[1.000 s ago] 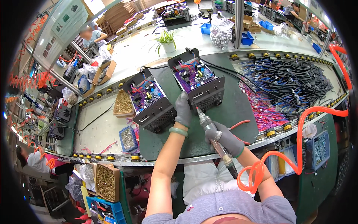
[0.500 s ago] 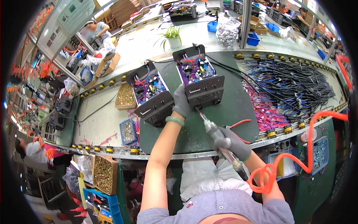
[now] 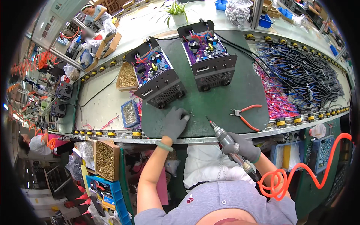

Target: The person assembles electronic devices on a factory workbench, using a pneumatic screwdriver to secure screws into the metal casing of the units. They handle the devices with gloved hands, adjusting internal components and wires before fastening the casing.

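My left hand (image 3: 175,123), in a grey glove, rests low on the green mat (image 3: 221,101). Its fingers are bent with the thumb a little apart, beside a few tiny metal pieces (image 3: 191,113) that look like screws. In my gloved right hand (image 3: 245,147) is a pneumatic screwdriver (image 3: 225,139), its bit pointing up and left over the mat's front part. Two black-cased units with exposed circuit boards stand farther back: a left unit (image 3: 165,90) set at an angle, and a right unit (image 3: 215,71). Neither hand touches them.
Red-handled pliers (image 3: 247,116) lie open on the mat's right. Bundled cables (image 3: 300,82) cover the right bench. A cardboard box of brass-coloured parts (image 3: 127,77) and a blue tray of small metal parts (image 3: 129,113) stand left. An orange coiled hose (image 3: 300,168) trails from the screwdriver.
My left hand has left the right unit and come down toward me onto the mat. The screwdriver has drawn back from that unit's front. The whole view has shifted.
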Demonstrator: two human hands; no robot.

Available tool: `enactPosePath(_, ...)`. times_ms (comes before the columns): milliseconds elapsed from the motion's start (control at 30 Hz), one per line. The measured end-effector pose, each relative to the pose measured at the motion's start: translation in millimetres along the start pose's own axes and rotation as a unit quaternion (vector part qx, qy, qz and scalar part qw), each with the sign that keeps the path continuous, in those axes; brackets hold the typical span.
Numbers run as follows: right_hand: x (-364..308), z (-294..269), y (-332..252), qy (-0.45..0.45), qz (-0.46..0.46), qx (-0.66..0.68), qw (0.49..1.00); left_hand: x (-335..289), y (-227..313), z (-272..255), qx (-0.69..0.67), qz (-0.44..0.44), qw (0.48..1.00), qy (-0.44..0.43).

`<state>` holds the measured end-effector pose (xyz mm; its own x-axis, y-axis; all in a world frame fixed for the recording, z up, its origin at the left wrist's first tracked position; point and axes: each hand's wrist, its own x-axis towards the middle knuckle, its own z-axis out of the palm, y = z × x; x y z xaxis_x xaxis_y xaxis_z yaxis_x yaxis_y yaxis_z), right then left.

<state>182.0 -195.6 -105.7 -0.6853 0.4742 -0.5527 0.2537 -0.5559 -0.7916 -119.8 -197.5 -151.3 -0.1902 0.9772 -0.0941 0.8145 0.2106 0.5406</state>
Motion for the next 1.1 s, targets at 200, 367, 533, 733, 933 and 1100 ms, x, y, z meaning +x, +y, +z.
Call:
enactPosePath(200, 0.9, 8.5, -13.6, -0.031, -0.038, 0.003, 0.999, 5.7, -13.1, 9.0, -0.024, 0.087, 0.991, 0.094)
enactPosePath(367, -11.0, 6.1, -24.4, -0.049, -0.067, -0.018, 0.996, 6.0, 23.7, -20.9, -0.472, -0.107, 0.874, -0.043)
enactPosePath(533, -20.8, 5.0, -25.3, -0.039, -0.069, -0.001, 0.997, 4.1, 30.2, -21.5, -0.583, -0.087, 0.804, -0.077)
enactPosePath(733, -25.8, 5.4, -21.3, -0.050, -0.078, 0.021, 0.995, -3.5, 68.4, -26.2, -0.643, -0.105, 0.746, -0.139)
enactPosePath(933, -29.9, 6.2, -24.7, -0.063, -0.106, 0.038, 0.992, -0.7, 64.7, -25.9, -0.649, -0.042, 0.728, -0.216)
enactPosePath(1100, -26.9, 0.8, -22.3, -0.063, -0.120, 0.036, 0.990, 4.1, 76.4, -21.5, -0.672, -0.022, 0.701, -0.237)
